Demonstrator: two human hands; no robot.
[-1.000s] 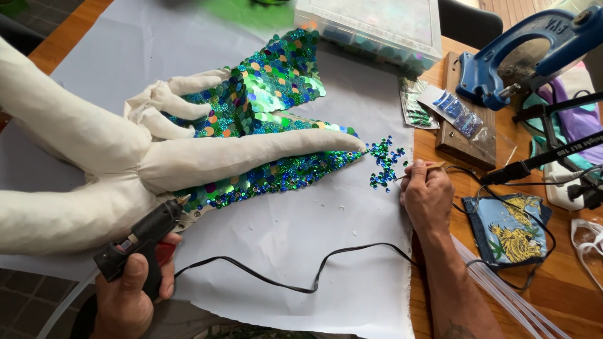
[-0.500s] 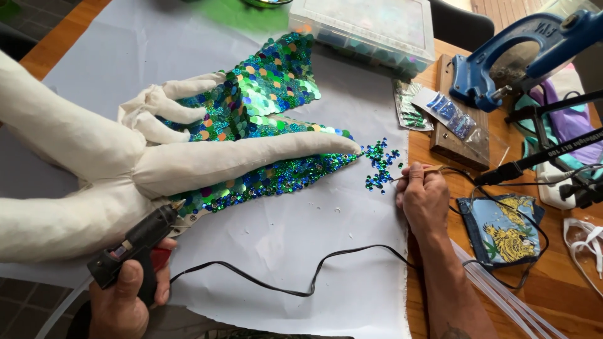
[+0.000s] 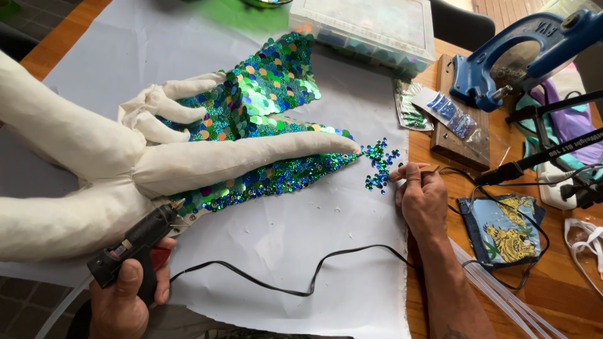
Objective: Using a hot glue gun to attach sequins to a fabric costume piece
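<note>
My left hand (image 3: pixel 125 298) grips a black glue gun (image 3: pixel 135 242) at the lower left, its nozzle pointing at the edge of a green and blue sequin fabric (image 3: pixel 264 119). A large stuffed cream cloth claw (image 3: pixel 188 163) lies across that fabric. My right hand (image 3: pixel 424 198) rests on the white paper sheet (image 3: pixel 282 232), fingers pinched next to a small pile of loose blue-green sequins (image 3: pixel 380 163) just right of the claw's tip. Whether a sequin is between the fingers I cannot tell.
The gun's black cord (image 3: pixel 282 285) snakes across the paper. A clear bead box (image 3: pixel 364 28) stands at the back. A blue press tool (image 3: pixel 521 50), sequin bags (image 3: pixel 449 113), a patterned pouch (image 3: pixel 499 229) and clear glue sticks (image 3: pixel 502 295) lie on the wooden table at the right.
My right hand has shifted slightly by the sequin pile. The left hand still holds the glue gun in the same place.
</note>
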